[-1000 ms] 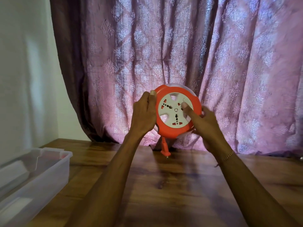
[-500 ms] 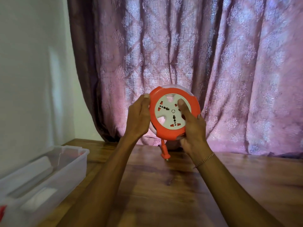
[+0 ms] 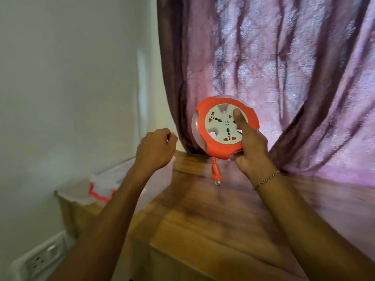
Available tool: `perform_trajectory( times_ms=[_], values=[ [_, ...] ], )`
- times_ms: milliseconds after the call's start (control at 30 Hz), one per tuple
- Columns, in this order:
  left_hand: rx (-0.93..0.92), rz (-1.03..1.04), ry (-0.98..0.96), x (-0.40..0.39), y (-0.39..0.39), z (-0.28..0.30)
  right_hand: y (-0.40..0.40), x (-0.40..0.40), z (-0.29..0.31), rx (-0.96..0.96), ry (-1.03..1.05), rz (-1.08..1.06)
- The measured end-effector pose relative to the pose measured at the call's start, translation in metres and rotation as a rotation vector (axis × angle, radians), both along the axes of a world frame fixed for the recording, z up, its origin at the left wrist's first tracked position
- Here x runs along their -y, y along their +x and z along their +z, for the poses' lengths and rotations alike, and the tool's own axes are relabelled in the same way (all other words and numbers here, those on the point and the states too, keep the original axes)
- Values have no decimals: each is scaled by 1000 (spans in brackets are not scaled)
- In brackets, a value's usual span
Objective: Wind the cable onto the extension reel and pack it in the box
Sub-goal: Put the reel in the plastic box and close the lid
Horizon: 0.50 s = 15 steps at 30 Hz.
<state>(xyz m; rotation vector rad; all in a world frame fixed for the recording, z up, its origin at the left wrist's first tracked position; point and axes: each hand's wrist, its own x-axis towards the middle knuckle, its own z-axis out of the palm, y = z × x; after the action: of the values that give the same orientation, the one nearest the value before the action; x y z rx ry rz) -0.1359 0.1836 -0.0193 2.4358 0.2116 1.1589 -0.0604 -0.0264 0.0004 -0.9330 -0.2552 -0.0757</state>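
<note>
My right hand (image 3: 250, 148) grips the round orange extension reel (image 3: 215, 148) in the air above the wooden table, with the thumb laid across its white socket face (image 3: 218, 126). The cable is wound inside; only the orange plug (image 3: 215, 172) hangs below the reel on a short tail. My left hand (image 3: 155, 150) is off the reel, to its left, its fingers loosely curled around nothing. The clear plastic box (image 3: 97, 187) sits blurred at the table's left end, partly hidden behind my left forearm, with something orange at its near side.
The wooden table (image 3: 213, 220) runs from the lower middle to the right. A pink patterned curtain (image 3: 274, 67) hangs behind it. A white wall fills the left, with a white socket plate (image 3: 38, 260) low down.
My left hand has let go of the reel and moved left and down. The right hand alone now holds the reel. The view has swung left, toward the box.
</note>
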Motion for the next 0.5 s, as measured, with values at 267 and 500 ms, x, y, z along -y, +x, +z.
perform_trajectory(
  times_ms=[267,500],
  values=[
    [-302,296,280,-35,-39,-54,-8,-51,-9,-124,-29,66],
    [-398,345,357,-48,-35,-74,-7,-62,-17,-158,-67,71]
  ],
)
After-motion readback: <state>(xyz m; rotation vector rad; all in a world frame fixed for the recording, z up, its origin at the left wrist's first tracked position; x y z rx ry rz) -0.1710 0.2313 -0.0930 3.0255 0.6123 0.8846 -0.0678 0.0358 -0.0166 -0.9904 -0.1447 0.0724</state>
